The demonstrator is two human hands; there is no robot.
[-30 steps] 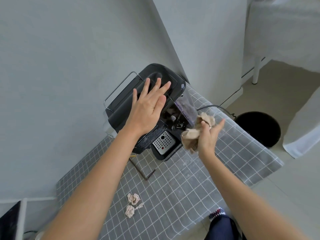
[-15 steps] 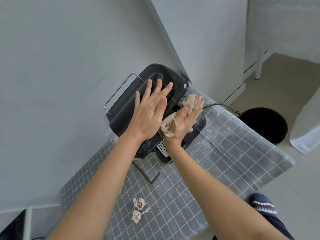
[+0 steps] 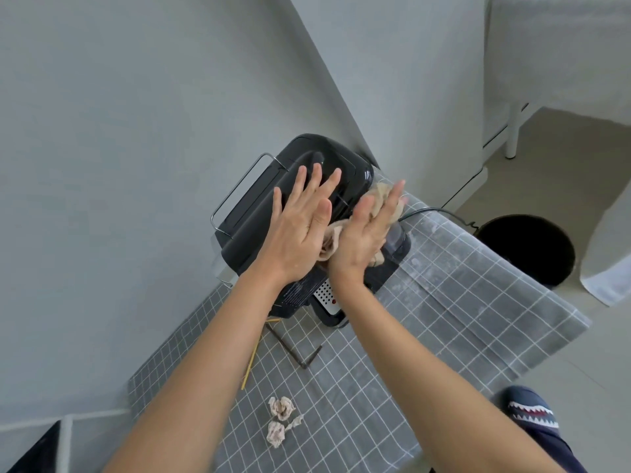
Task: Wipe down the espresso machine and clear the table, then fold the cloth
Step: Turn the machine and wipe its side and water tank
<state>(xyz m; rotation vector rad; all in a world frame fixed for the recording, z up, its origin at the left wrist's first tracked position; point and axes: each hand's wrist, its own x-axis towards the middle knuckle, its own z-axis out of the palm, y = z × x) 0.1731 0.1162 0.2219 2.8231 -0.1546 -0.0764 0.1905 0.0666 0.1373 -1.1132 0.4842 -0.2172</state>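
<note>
On top of the espresso machine (image 3: pixel 307 213) at the bench's (image 3: pixel 461 302) back corner, we press our left hand (image 3: pixel 300 230) flat and open to steady it, while our right hand (image 3: pixel 367 233) pins the cloth (image 3: pixel 379 194) against its side to wipe.
</note>
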